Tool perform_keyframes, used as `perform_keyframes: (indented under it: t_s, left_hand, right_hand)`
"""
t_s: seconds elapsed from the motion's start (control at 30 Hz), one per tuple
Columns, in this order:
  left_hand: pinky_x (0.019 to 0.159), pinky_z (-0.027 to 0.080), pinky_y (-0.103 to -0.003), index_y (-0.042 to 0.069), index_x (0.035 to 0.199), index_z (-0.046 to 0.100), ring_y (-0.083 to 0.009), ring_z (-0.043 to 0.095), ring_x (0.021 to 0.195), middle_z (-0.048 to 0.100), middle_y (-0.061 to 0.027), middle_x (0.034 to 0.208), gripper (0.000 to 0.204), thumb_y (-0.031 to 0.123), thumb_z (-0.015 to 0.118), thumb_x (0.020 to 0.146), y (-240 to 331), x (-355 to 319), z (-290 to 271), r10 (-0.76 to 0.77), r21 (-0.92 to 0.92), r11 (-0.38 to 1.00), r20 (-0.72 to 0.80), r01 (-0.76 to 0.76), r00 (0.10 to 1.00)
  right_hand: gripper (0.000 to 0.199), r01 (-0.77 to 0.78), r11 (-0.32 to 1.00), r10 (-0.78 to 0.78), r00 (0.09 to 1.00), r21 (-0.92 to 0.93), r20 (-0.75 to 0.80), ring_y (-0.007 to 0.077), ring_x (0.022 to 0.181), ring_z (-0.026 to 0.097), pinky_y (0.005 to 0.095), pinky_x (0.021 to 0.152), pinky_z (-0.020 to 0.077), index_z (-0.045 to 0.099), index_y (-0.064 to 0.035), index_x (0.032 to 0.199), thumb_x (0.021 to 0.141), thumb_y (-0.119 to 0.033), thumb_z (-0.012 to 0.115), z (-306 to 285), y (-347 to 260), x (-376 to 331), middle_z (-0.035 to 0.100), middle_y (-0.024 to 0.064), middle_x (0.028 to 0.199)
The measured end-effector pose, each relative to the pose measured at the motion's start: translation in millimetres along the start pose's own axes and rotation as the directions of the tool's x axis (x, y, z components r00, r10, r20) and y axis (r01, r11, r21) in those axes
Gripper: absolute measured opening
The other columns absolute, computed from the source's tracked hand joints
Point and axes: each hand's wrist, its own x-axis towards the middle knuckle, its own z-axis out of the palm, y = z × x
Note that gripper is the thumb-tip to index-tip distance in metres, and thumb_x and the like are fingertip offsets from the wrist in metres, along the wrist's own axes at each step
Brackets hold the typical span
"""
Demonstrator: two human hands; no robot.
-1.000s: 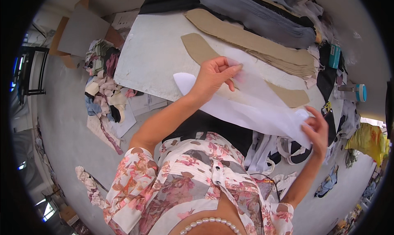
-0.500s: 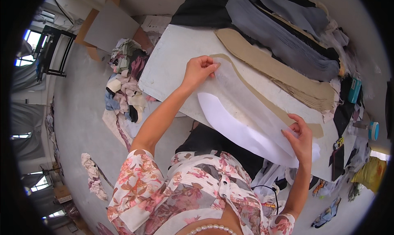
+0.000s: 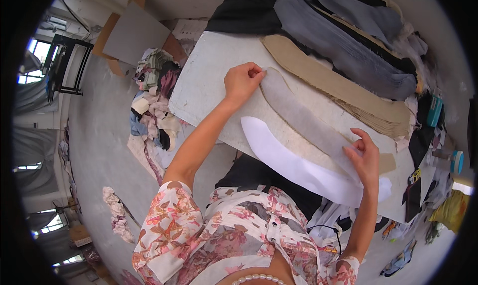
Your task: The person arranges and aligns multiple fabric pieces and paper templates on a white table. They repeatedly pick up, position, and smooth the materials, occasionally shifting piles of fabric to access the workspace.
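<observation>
A curved, translucent whitish strip of interfacing [image 3: 303,115] lies lengthwise over a khaki fabric piece [image 3: 387,163], whose edges show along the strip and at its right end. My left hand [image 3: 244,83] is closed, thumb and forefinger pinching the strip's far-left tip. At the other end, my right hand [image 3: 363,158] has its fingers curled on the strip, the forefinger raised; its grip is partly hidden. Nearer my body, a stack of white curved pieces [image 3: 289,158] rests along the table's front edge, its right end passing under my right wrist.
Behind the strip, on the white table [image 3: 209,80], lie a stack of khaki pieces [image 3: 338,88] and a blue-grey stack [image 3: 343,46]. A dark phone-like object [image 3: 413,200] is at the right edge. Heaped cloth scraps [image 3: 154,100] stand left of the table, near a cardboard box [image 3: 137,33].
The translucent strip has come down over the khaki piece and now covers most of it. My left hand has shifted slightly up; my right hand stays at the strip's right end.
</observation>
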Motion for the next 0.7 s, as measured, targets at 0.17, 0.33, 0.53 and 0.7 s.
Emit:
perform_keyframes:
  t_s: [0.17, 0.33, 0.53, 0.7]
  left_hand:
    - [0.083, 0.047, -0.031, 0.013, 0.114, 0.066, -0.0185, 0.06, 0.097, 0.064, -0.0065, 0.111, 0.034, 0.019, 0.071, 0.081, 19, -10, -7, 0.194, 0.188, 0.964, -0.016, -0.187, 0.981]
    - [0.118, 0.015, -0.045, 0.019, 0.144, 0.044, -0.0276, 0.021, 0.145, 0.023, -0.0117, 0.157, 0.052, 0.028, 0.054, 0.094, 18, -23, 11, 0.585, 0.308, 0.685, 0.307, -0.66, 0.751]
    - [0.12, 0.002, -0.048, 0.02, 0.15, 0.032, -0.026, 0.008, 0.148, 0.009, -0.0097, 0.161, 0.059, 0.044, 0.042, 0.098, 12, -23, 15, 0.476, 0.343, 0.69, 0.448, -0.637, 0.757]
    - [0.119, 0.0, -0.05, 0.019, 0.152, 0.027, -0.028, 0.008, 0.148, 0.01, -0.0109, 0.161, 0.065, 0.055, 0.031, 0.098, 42, -35, 17, 0.678, 0.128, 0.503, 0.555, -0.855, 0.482]
  right_hand:
    - [0.046, 0.008, 0.999, -0.007, 1.0, -0.044, 0.01, 0.0122, 0.059, 0.049, 0.0264, 0.059, 0.041, 0.06, -0.0056, 0.117, 0.072, -0.002, 0.071, 0, -2, 4, 0.055, 0.0035, 0.063]
    - [0.046, 0.012, 0.998, -0.012, 1.0, -0.064, 0.015, 0.0145, 0.06, 0.051, 0.0276, 0.059, 0.0417, 0.06, -0.0071, 0.117, 0.073, -0.004, 0.072, -1, -1, 3, 0.056, 0.0041, 0.064]
    - [0.048, 0.053, 0.989, -0.054, 0.999, -0.139, -0.007, 0.0218, 0.061, 0.055, 0.0321, 0.06, 0.0441, 0.059, -0.0091, 0.118, 0.072, -0.006, 0.073, 2, 6, 6, 0.059, 0.008, 0.067]
    - [0.049, 0.04, 0.987, -0.043, 0.999, -0.157, -0.019, 0.0207, 0.062, 0.055, 0.0313, 0.062, 0.0438, 0.059, -0.0087, 0.119, 0.073, -0.006, 0.073, 4, 8, 8, 0.059, 0.0066, 0.068]
